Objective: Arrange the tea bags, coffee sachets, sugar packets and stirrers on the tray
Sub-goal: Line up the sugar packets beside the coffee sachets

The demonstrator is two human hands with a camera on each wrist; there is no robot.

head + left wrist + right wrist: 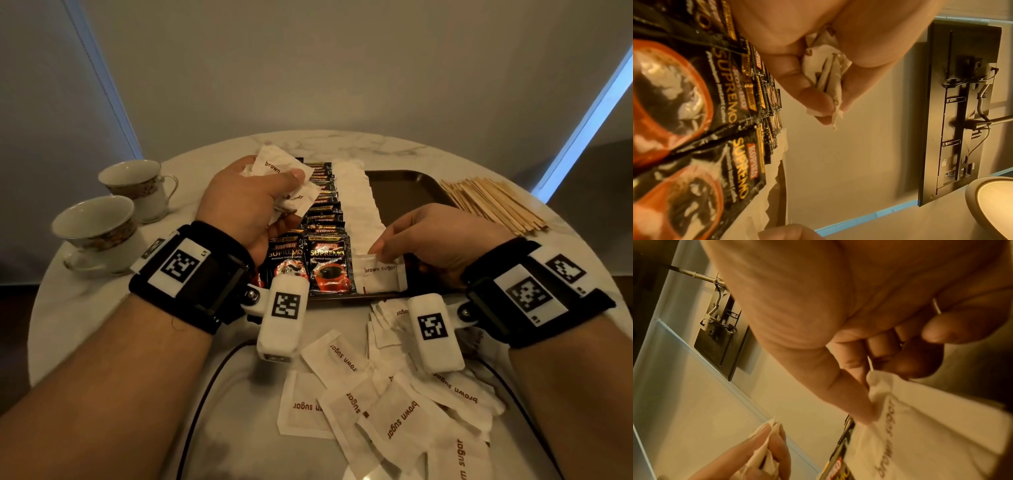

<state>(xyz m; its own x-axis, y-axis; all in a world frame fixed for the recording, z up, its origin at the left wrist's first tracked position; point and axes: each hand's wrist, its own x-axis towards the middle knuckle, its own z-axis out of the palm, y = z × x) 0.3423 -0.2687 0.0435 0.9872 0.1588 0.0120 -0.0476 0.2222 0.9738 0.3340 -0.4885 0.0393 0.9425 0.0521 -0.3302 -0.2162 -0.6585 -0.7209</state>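
On the dark tray [404,186], two overlapping rows of Kopiko Supremo coffee sachets [325,240] already run front to back, and just beside them on the right lies a long overlapping row of white brown sugar packets [356,202]. The right hand [442,236] pinches the top edge of the nearest sugar packet in that row [378,274] between thumb and fingertips, apparently setting it at the front end. The left hand [246,202] hovers over the sachets with its fingers curled round a small bunch of sugar packets [287,178], held ready. The sugar step looks well under way but unfinished: a loose heap of sugar packets [394,394] lies on the marble table [102,308] in front of the tray. The wooden stirrers [493,202] lie in a pile off the tray's right edge, not yet arranged, and the tray's right part is bare. No tea bags are visible. Two teacups [113,212] stand at the left.
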